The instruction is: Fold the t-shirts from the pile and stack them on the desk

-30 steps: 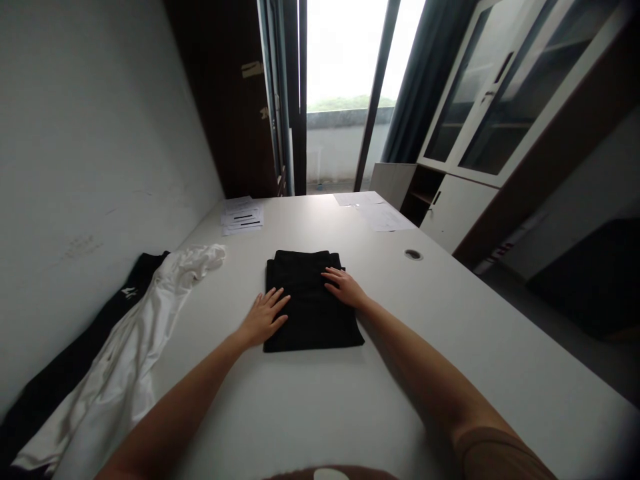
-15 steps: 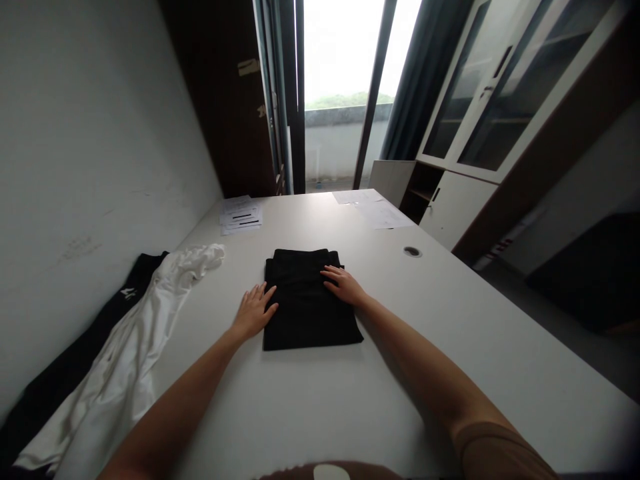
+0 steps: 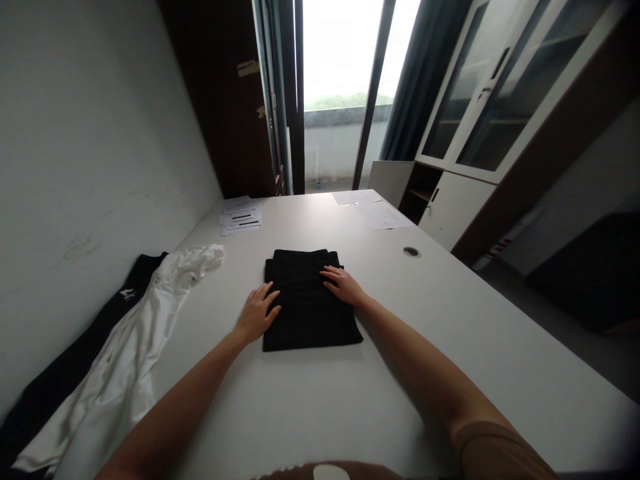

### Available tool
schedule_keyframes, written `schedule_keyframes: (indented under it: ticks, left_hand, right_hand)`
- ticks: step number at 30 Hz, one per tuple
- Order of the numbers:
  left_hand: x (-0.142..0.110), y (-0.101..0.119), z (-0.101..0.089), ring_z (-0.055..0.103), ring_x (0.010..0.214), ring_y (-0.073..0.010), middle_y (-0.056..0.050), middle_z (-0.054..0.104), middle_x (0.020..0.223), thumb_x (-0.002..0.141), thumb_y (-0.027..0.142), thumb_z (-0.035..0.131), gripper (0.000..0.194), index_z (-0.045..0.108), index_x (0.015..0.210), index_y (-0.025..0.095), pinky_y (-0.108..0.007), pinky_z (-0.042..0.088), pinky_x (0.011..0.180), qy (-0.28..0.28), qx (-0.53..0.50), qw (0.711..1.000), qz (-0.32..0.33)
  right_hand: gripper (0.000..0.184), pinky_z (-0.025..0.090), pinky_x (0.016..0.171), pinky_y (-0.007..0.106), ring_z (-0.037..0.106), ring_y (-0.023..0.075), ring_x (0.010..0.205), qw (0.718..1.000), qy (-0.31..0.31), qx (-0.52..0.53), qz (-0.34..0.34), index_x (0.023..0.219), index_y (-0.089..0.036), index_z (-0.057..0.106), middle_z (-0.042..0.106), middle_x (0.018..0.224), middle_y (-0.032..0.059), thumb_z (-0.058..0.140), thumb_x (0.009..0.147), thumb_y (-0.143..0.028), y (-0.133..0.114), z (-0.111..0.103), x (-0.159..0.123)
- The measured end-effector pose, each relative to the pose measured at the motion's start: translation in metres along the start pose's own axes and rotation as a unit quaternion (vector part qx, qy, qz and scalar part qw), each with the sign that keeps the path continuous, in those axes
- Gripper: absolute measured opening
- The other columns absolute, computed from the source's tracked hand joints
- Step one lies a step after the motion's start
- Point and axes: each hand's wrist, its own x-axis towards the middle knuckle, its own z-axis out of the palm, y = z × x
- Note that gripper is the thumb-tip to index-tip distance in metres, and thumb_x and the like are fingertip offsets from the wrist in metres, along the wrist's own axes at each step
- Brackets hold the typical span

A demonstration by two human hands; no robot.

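Note:
A black garment (image 3: pixel 310 310), folded into a flat, roughly square stack, lies on the white table (image 3: pixel 310 400) in front of me. Layers show along its far edge, and its near right corner sticks out a little. My left hand (image 3: pixel 257 311) rests at its left side, fingers spread, with the fingertips over the cloth. On the right side of the garment lies my right hand (image 3: pixel 344 285), its fingers stretched out flat over the fabric. Neither hand grips anything. The exact kind of garment cannot be made out.
Along the wall on the left lie a crumpled white satin garment (image 3: pixel 135 340) and a black garment with a white mark (image 3: pixel 95 333). Papers (image 3: pixel 240 215) sit at the far left, more sheets (image 3: pixel 383 215) at the far right. A round cable hole (image 3: pixel 412 252) is near the right edge.
My left hand has shifted very slightly to the right over the garment's left edge. My right hand and the folded garment stay in place.

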Motion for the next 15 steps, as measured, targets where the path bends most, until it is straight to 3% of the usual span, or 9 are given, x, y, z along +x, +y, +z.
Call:
schedule_keyframes:
  ticks: [7,15]
  left_hand:
    - [-0.01,0.04,-0.016,0.027,0.157,-0.0281,-0.005,0.029,0.17,0.104,0.045,0.052,0.06,0.037,0.161,0.034,-0.057,0.017,0.129,-0.102,-0.041,0.981,0.16]
    - [-0.011,0.046,-0.021,0.025,0.158,-0.0285,-0.005,0.027,0.171,0.104,0.044,0.052,0.063,0.033,0.163,0.034,-0.058,0.016,0.129,-0.135,-0.019,0.978,0.155]
  right_hand:
    - [0.043,0.034,0.123,0.057,0.046,0.0304,0.146,1.0,0.003,-0.001,0.005,0.142,-0.031,0.064,0.053,0.154,0.006,0.06,0.1,-0.038,0.002,0.002,0.0]
    - [0.042,0.034,0.123,0.057,0.046,0.0309,0.146,1.0,0.002,-0.004,0.006,0.141,-0.031,0.064,0.053,0.154,0.0065,0.06,0.1,-0.037,-0.001,0.0,-0.001]
